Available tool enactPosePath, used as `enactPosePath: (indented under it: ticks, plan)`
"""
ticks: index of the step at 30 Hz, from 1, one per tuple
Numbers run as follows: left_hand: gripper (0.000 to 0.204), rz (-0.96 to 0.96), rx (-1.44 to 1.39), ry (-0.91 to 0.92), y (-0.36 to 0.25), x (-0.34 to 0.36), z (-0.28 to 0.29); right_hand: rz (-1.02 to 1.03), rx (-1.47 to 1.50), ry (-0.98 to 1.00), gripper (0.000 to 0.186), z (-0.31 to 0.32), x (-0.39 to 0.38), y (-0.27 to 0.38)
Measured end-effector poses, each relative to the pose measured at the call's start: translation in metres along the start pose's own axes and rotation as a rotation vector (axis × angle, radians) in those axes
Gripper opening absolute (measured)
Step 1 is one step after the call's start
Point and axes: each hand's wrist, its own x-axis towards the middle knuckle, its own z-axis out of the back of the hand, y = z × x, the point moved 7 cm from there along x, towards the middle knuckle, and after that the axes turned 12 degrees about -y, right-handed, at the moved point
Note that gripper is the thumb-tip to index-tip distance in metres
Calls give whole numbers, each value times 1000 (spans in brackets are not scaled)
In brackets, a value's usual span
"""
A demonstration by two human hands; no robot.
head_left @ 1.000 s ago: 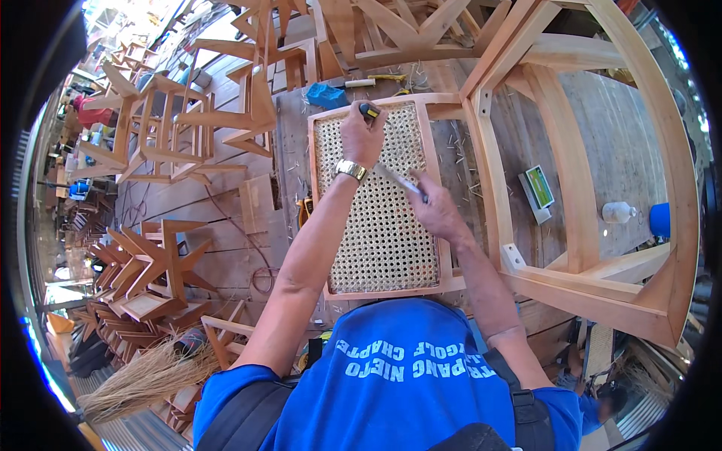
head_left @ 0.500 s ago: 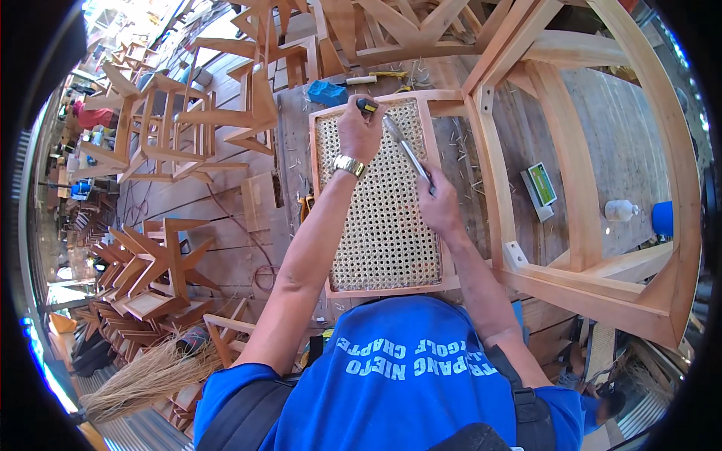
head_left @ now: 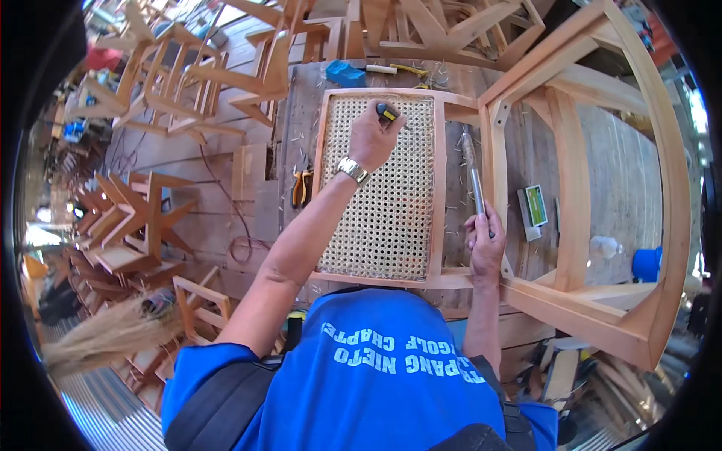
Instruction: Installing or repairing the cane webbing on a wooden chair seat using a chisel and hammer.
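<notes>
Left hand (head_left: 374, 137) grips a chisel (head_left: 387, 113); right hand (head_left: 485, 239) clutches a hammer (head_left: 472, 174) (pliers (head_left: 301, 188) nearby).

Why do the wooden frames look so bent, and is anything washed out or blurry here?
Head view: the fisheye lens bows straight edges, so the large chair frame curves near the rim; a black ring surrounds the picture. Daylight washes out the far left edge. The centre is sharp: the cane panel, the left hand holding a yellow-and-black tool, and the right hand with its metal tool.
</notes>
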Motion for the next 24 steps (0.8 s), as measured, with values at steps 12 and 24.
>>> enactPosePath:
  ticks: [12,24]
  plan:
    - [25,46,37,12,1,-14,22,-9,-77,120,39,-8,-21,-3]
    - [28,-43,55,49,-8,-19,13,238,-329,197,39,-79,-35,8]
